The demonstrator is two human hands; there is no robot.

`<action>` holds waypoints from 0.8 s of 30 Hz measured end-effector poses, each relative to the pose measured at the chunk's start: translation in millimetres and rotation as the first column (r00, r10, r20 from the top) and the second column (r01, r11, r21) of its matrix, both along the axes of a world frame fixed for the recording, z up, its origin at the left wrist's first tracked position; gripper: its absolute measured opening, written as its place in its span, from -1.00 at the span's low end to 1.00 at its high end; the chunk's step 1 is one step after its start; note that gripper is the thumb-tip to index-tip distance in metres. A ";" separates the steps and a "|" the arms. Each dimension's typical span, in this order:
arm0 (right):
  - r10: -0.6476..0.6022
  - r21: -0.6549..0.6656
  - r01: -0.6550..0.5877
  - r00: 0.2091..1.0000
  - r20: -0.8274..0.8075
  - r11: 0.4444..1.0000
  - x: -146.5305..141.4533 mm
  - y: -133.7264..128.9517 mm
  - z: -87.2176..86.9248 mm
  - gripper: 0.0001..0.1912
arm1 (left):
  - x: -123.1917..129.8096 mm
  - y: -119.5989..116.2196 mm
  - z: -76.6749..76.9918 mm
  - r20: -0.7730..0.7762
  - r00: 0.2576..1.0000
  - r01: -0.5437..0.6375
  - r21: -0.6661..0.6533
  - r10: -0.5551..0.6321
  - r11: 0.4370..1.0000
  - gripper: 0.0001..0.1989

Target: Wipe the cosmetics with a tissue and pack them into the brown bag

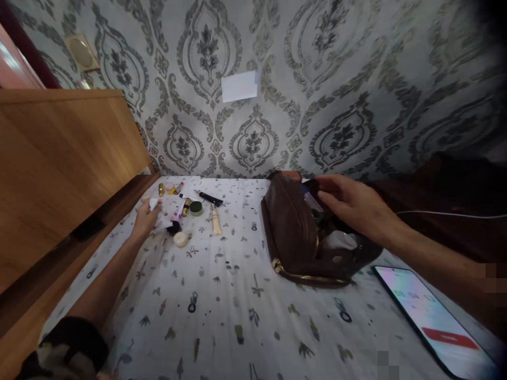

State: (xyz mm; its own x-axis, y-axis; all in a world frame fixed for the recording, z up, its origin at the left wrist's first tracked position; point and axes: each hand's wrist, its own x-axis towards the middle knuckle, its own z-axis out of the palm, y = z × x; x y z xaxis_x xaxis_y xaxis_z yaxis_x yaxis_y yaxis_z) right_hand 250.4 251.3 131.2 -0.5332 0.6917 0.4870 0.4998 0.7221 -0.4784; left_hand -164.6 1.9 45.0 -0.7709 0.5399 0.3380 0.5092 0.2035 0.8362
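Note:
An open brown bag (289, 221) with a gold zipper lies on the patterned sheet (222, 316), several items inside it. My right hand (348, 203) is at the bag's far right edge, thumb and fingers apart around its opening; the fingertips are partly hidden and nothing held shows. Over at the left, my left hand (146, 215) pinches a small white item (153, 203) beside a group of cosmetics. Near it are a purple and white tube (176, 214), a round dark green tin (196, 208), a white round jar (180, 239) and a beige tube (215, 220).
A phone (431, 316) with a lit screen lies right of the bag, under my right forearm. Wooden furniture (71, 174) borders the sheet on the left. Behind is a patterned wall (253, 132) with a white paper (239, 86). A black pen-like item (209, 198) lies near the wall.

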 end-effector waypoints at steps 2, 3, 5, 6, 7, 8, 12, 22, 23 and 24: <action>-0.010 0.131 0.024 0.994 -0.110 0.991 3.2 -28.5 6.4 -0.68 | -13.8 1.2 -4.5 0.003 1.000 -0.030 -0.007 0.030 1.000 -0.67; 0.044 0.224 -0.005 0.984 -0.171 0.975 3.3 -44.5 7.8 -0.72 | -18.6 2.7 -6.0 -0.009 0.999 -0.039 -0.013 0.039 0.999 -0.68; 0.228 0.359 -0.140 0.950 -0.214 0.923 -0.2 -76.9 4.7 -0.78 | -24.4 8.6 -6.7 -0.059 0.998 -0.032 -0.038 0.030 0.999 -0.73; 0.325 0.387 -0.226 0.922 -0.211 0.894 -3.9 -92.0 -0.2 -0.75 | -25.5 13.2 -5.6 -0.094 0.996 -0.017 -0.060 0.011 0.998 -0.74; 0.417 0.383 -0.324 0.889 -0.188 0.865 -8.8 -105.7 -7.3 -0.72 | -25.7 19.1 -3.6 -0.133 0.991 0.005 -0.090 -0.017 0.996 -0.76; 0.501 0.353 -0.425 0.851 -0.159 0.834 -14.5 -117.7 -16.4 -0.70 | -24.9 26.3 -0.8 -0.176 0.983 0.030 -0.128 -0.053 0.991 -0.78; 0.657 0.140 -0.642 0.728 -0.195 0.754 -40.9 -149.8 -61.5 -0.70 | -14.6 66.9 13.4 -0.330 0.912 0.122 -0.345 -0.243 0.931 -0.84; 0.288 -0.587 -0.519 0.848 -0.445 0.621 -69.6 -172.3 -117.9 -0.79 | 21.9 163.2 9.7 -0.371 0.711 0.145 -0.754 -0.597 0.641 -0.86; 0.243 -0.621 -0.520 0.845 -0.477 0.587 -70.1 -171.3 -122.1 -0.81 | 23.4 167.4 7.5 -0.373 0.705 0.138 -0.762 -0.604 0.632 -0.90; 0.206 -0.649 -0.523 0.840 -0.501 0.553 -70.3 -170.1 -126.2 -0.83 | 24.5 170.4 5.5 -0.377 0.699 0.134 -0.765 -0.607 0.630 -0.93</action>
State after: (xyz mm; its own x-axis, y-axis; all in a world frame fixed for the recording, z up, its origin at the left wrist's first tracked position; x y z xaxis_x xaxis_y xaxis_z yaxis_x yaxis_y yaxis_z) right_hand 180.1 81.2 5.0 -0.7397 0.6659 0.0967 -0.0259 0.1155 -0.9930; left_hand -140.1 172.2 50.5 -0.2295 0.9718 0.0541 0.9705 0.2243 0.0886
